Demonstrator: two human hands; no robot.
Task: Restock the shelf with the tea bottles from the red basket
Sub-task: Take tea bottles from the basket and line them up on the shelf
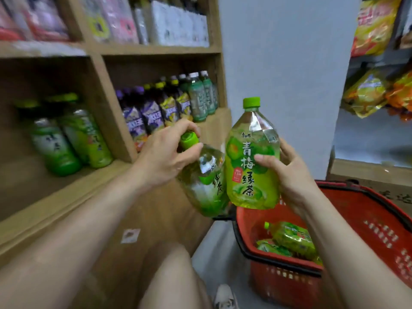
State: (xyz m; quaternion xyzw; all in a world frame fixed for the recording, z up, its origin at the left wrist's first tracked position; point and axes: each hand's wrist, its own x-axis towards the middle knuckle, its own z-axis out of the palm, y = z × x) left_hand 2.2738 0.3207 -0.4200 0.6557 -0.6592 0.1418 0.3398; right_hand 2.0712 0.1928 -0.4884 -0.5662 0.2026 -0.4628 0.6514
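Observation:
I hold two large green tea bottles in the air between the shelf and the basket. My left hand grips the neck of a tilted bottle just under its green cap. An upright bottle with a green plum label is held round its body by my right hand. The two bottles touch side by side. Below right, the red basket stands on the floor with a few more green bottles lying inside. On the wooden shelf at the left stand two green tea bottles.
The neighbouring shelf bay holds purple, yellow and green drink bottles. Packaged goods fill the shelf above. Yellow snack bags hang on a rack at the right. A grey wall lies behind. My knee and a shoe are at the bottom.

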